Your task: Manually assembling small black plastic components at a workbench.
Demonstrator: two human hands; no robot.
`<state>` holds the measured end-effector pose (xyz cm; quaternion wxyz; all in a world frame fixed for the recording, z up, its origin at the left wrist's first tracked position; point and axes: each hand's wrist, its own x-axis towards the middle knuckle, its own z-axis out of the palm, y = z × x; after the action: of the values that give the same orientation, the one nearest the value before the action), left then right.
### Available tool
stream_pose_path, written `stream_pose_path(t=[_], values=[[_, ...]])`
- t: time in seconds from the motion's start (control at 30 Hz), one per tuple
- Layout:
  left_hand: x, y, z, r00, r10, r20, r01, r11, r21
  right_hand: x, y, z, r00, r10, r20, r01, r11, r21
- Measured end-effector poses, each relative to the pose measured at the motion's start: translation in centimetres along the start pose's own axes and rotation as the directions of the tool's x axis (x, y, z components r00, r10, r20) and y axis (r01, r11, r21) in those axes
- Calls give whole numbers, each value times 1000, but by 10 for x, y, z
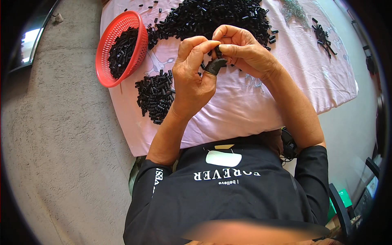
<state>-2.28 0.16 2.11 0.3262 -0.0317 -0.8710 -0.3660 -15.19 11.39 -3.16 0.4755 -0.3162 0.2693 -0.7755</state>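
Over the pink cloth (pixel 241 114), my two hands meet at a small black cylindrical piece (pixel 219 52). My left hand (pixel 191 77) is closed about it, its thumb in a black finger cot (pixel 214 66) with a yellow edge. From the other side, my right hand (pixel 251 53) pinches at the same piece with thumb and forefinger. The fingers cover much of it, so its exact kind is hard to see. Just beyond the hands lies a large heap of black cylindrical pieces (pixel 212 18). A smaller pile of similar pieces (pixel 155 96) sits left of my left forearm.
A red perforated plastic basket (pixel 143 38), tilted and holding more black pieces, stands at the left edge. Thin silvery metal bits (pixel 295 13) lie at the far right, with more (pixel 254 81) under my right wrist. A small black cluster (pixel 322 38) rests near the right edge.
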Motion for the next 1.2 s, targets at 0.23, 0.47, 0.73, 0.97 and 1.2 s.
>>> stream_pose_path(t=[0.23, 0.47, 0.73, 0.97, 1.2], values=[[2, 2, 0, 999, 23, -28, -22, 1000, 19, -1, 0, 6, 999, -17, 34, 15, 997, 74], [1, 5, 3, 998, 35, -44, -36, 999, -14, -2, -3, 5, 999, 9, 39, -13, 995, 103], [-3, 8, -4, 999, 44, -19, -44, 998, 34, -1, 0, 5, 998, 24, 57, -27, 999, 46], [-14, -12, -25, 995, -92, -28, 95, 989, 115, -3, -8, 15, 993, 104, -59, -115, 965, -234], [-58, -56, -92, 953, -297, -65, 295, 855, 427, 1, -10, 9, 988, -11, -151, -40, 942, -334]])
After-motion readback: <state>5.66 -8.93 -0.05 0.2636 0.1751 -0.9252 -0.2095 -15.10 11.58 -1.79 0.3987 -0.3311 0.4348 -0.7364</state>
